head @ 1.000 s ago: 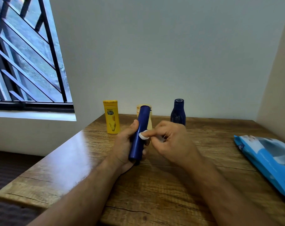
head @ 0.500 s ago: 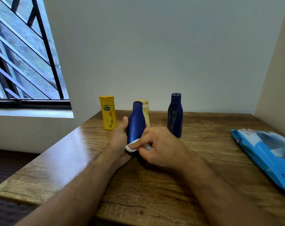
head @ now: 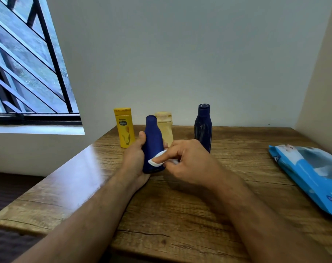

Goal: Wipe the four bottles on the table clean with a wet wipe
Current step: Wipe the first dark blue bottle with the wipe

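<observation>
My left hand [head: 135,160] grips a blue bottle [head: 153,141] upright over the wooden table [head: 180,215], thumb on its left side. My right hand [head: 190,162] pinches a white wet wipe [head: 157,158] and presses it against the lower part of that bottle. Behind stand a yellow bottle [head: 124,128], a beige bottle [head: 166,128] partly hidden by the held one, and a dark navy bottle [head: 203,126].
A blue pack of wet wipes [head: 309,177] lies at the table's right edge. A barred window [head: 28,63] is at the left. Walls close in behind and on the right. The table's near and left edges drop off.
The blue bottle has turned from its narrow side to its broad face and come upright. The wipe moved from mid-bottle down to the lower part.
</observation>
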`<state>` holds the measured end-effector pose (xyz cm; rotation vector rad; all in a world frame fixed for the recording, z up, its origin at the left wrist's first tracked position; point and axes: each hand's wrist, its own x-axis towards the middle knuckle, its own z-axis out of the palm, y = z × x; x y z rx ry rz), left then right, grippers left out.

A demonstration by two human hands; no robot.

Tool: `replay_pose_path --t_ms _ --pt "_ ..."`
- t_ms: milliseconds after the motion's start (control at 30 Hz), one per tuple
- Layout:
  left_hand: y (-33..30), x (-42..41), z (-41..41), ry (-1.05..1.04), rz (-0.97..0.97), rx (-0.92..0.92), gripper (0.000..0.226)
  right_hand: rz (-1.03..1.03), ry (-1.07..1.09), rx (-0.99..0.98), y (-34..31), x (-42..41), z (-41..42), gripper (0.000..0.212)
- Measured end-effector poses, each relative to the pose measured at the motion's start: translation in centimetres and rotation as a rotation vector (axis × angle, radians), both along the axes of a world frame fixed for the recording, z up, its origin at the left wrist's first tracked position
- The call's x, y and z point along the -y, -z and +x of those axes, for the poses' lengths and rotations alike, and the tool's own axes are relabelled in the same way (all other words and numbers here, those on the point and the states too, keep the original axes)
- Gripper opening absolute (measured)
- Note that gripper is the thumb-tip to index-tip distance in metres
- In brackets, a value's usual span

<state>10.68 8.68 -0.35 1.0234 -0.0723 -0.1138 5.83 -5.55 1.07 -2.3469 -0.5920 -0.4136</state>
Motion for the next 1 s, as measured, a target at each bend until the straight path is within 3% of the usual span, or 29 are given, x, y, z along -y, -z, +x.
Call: replay_pose_path --t_ms 167,400,500,667,833,1000 --pt "0.6 0.1 -0.4 0.120 0.256 0.102 0.047 0.160 0.176 0.195 -0.3 0.4 0.6 0.026" --pt "1.6 -0.4 -0.1 0.350 0.281 0.364 0.055 0.346 0.212 0.242 -0.4 0.6 0.4 0.026" --pt "1.8 -0.3 0.3 0.104 0.398 0.497 0.066 0.352 0.149 0.169 -0.5 0.6 0.1 0.021" --pt "1.8 -0.5 0.4 -0.311 0.746 0.695 0.052 0.464 0.161 0.259 -1.0 0.9 -0.2 0.021" --pt "1.7 -0.9 0.7 -0.418 0.855 0.736 0.053 0.584 0.255 0.404 -1.3 1.2 -0.2 0.020" --pt "1.8 -0.8 1.0 -0.427 0.917 0.815 0.048 0.388 0.148 0.530 -1.0 0.9 -0.4 0.024"
